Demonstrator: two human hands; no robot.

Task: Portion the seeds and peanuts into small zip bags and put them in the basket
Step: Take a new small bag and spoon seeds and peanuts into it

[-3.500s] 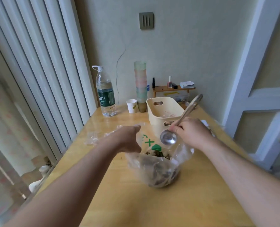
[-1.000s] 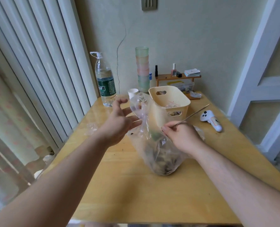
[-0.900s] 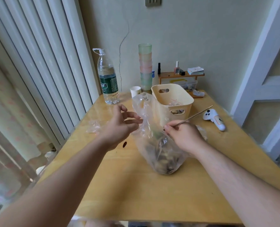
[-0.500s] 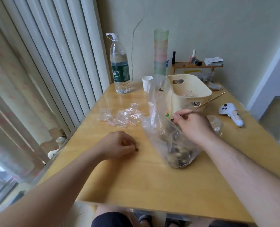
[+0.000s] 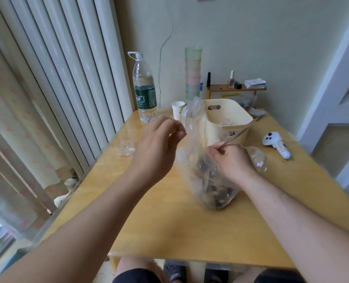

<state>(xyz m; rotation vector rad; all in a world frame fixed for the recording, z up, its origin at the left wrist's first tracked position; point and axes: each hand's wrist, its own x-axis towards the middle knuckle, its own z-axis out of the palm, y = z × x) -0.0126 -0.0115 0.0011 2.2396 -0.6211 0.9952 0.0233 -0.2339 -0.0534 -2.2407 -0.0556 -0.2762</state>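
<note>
Up off the counter [image 5: 190, 231] comes the left hand [image 5: 159, 148], fingers pinched at the big bag's [image 5: 202, 160] rim. Right hand [image 5: 230, 162] grips the spoon handle [image 5: 235, 136]. Basket [image 5: 226, 119] sits at twelve o'clock. Floppy, slippery film: hold the rim.

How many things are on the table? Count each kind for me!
Water bottle: 1
Paper cup: 1
Stack of plastic cups: 1
Basket: 1
Big bag of seeds and peanuts: 1
Ladle: 1
White controller: 1
Wooden shelf: 1
Pile of small zip bags: 1
Total: 9
</note>
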